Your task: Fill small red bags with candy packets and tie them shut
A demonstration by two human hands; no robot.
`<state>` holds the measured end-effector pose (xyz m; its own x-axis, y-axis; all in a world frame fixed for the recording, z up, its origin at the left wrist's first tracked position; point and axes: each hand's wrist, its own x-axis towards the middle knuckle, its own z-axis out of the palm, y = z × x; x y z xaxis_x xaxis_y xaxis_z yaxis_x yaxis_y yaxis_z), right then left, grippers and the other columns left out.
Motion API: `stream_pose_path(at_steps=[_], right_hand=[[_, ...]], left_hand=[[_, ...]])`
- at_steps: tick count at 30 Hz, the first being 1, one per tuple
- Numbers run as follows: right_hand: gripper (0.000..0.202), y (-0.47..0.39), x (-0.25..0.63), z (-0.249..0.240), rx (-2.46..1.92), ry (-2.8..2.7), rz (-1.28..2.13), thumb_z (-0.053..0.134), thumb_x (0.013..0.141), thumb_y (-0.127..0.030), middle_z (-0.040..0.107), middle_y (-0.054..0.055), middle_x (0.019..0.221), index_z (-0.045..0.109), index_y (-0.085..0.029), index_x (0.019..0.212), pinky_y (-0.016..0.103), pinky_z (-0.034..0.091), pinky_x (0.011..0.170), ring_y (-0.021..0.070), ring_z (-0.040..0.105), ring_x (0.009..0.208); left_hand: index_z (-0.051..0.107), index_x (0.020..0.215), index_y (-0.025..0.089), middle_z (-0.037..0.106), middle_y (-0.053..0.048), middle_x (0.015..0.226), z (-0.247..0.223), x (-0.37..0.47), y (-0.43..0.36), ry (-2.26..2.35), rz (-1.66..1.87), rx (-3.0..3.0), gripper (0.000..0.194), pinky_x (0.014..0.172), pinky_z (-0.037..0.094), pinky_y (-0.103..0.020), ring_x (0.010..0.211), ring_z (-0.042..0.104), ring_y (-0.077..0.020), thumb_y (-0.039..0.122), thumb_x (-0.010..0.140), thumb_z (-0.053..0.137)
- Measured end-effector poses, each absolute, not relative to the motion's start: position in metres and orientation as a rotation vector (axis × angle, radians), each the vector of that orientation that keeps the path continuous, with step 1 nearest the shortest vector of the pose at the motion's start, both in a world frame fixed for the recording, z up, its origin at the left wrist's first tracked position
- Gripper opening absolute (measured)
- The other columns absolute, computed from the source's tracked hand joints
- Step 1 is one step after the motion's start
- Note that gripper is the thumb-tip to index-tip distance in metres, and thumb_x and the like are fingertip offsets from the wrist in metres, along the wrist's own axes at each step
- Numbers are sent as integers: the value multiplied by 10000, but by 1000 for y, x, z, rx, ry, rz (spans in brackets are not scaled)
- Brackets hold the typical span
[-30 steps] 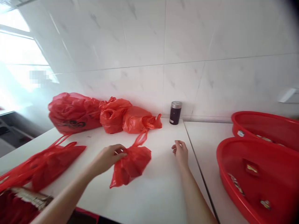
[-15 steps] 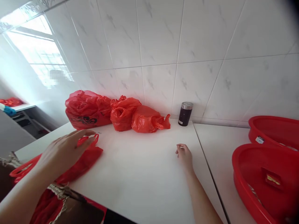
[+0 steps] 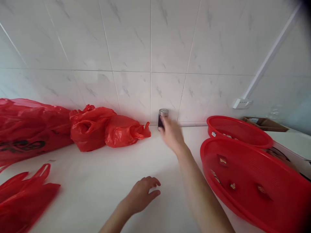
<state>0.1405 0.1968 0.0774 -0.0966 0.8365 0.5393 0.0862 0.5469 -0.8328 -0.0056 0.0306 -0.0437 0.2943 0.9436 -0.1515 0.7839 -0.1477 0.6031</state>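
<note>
My right hand (image 3: pixel 172 134) is stretched out to a dark tumbler (image 3: pixel 160 123) with a silver lid, which stands upright against the tiled wall. The hand is smeared by motion and covers part of the tumbler, so I cannot make out whether its fingers grip it. My left hand (image 3: pixel 143 195) hovers over the white table (image 3: pixel 97 181), thumb and fingers apart, holding nothing. A loose red plastic bag (image 3: pixel 26 197) lies at the lower left, away from both hands.
Along the wall at the left stand a large red bag (image 3: pixel 36 126) and two smaller knotted red bags (image 3: pixel 91 129), (image 3: pixel 121 131). Two red baskets (image 3: pixel 206 158), (image 3: pixel 243 124) at the right hold small wrapped pieces. Behind them are a cardboard tray (image 3: pixel 264 124) and a wall socket (image 3: pixel 242 103).
The view has swung right. My left hand has left the loose red bag and come to the middle of the table; my right hand has reached forward to the tumbler.
</note>
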Motion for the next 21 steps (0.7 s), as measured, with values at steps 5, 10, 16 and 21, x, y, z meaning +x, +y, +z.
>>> stream_pose_path(at_steps=[5,10,16,21], right_hand=[[376,236,105,103,-891,-1701,483,288,997,-324,590,42,1199,449,-235,1325,341,432,934,156,562,1081],[253,246,46,18,-1106,-2056,487,576,876,-226,634,97,1131,614,-204,1125,377,449,882,232,577,1045],[266,255,39,-77,-1337,-2198,502,568,917,-349,613,63,1100,600,-155,1096,391,512,839,182,607,955],[253,268,55,-71,-1426,-2209,384,488,936,-241,590,86,1172,578,-191,1167,395,452,885,220,572,1049]], left_hand=[[569,1197,287,545,-59,1310,-94,-4,26,1729,784,2026,356,981,450,-414,1200,517,-226,217,877,429],[511,1242,282,483,-93,1349,-131,-48,41,1869,1087,1980,349,979,477,-404,1239,502,-228,248,918,388],[443,1373,218,359,-153,1467,-71,-108,93,2363,1215,2160,452,1041,371,-509,1324,375,-321,310,933,392],[523,1354,276,345,-97,1525,-34,-127,138,2584,841,2378,459,1083,189,-625,1404,217,-380,234,909,418]])
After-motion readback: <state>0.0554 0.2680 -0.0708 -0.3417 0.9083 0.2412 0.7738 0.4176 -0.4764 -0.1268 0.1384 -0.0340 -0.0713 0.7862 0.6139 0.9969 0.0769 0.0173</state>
